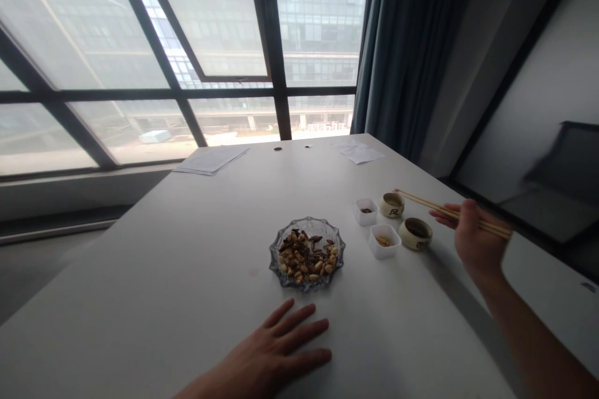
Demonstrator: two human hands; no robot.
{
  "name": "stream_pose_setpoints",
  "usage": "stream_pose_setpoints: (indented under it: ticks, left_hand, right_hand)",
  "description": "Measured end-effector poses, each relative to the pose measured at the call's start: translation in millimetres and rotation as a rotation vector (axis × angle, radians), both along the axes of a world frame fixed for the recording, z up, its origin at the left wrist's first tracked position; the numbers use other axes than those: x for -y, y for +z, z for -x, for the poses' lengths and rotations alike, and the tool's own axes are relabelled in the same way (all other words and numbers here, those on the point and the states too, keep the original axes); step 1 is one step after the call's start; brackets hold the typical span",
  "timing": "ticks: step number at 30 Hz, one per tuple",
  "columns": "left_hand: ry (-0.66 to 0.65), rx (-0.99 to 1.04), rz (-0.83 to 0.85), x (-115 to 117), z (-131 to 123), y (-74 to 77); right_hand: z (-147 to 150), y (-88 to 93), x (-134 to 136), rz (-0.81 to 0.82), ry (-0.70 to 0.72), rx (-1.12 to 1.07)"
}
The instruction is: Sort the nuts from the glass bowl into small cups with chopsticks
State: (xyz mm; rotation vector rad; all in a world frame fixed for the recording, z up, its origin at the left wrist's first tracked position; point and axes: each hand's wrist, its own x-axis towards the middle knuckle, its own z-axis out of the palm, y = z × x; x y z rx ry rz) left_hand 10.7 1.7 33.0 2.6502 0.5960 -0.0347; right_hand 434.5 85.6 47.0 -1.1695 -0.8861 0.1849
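Observation:
My right hand grips a pair of wooden chopsticks, whose tips hover at the far small ceramic cup; I cannot tell whether they hold anything. Closer to me stands a second ceramic cup with a dark inside. Left of the cups are two white plastic cups: the far one has a few dark bits in it, the near one some yellowish pieces. A scalloped glass bowl holds mixed nuts and dark seeds. Below it, my left hand rests on the table, fingers spread.
The white table stretches towards a large window. Papers lie at its far left and crumpled sheets at its far right. A dark curtain hangs beyond, and a dark chair shows at the right.

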Motion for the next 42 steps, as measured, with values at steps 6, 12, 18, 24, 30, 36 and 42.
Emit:
stream_pose_setpoints:
  ticks: [6, 12, 18, 24, 30, 36, 42]
  left_hand:
    - [-0.001, -0.011, -0.041, 0, -1, 1.3]
    - [0.003, -0.012, 0.018, -2, -2, 2.0]
    - [0.005, 0.003, 0.007, -2, -1, -1.1]
    - [0.001, 0.010, 0.026, -2, 0, -2.0]
    - [0.015, -0.003, 0.044, -1, -1, 1.2]
    - [0.018, -0.018, 0.069, 0, -2, 1.0]
    - [0.017, 0.024, 0.075, 0, -1, 2.1]
  right_hand:
    - [7, 0.4, 1, 0.000, -0.019, 0.020]
    - [4, -2.6, 0, 0.009, -0.001, 0.002]
    - [1, -8.5, -3, -0.008, 0.018, 0.024]
    - [4, -5.9, -1, -0.034, 0.018, 0.008]
    - [38, 7.7, 20, 0.024, 0.215, 0.011]
    - [69, 16.2, 45, 0.159, 0.572, 0.163]
    - [83, 31.0, 58, 0.310, 0.730, 0.414]
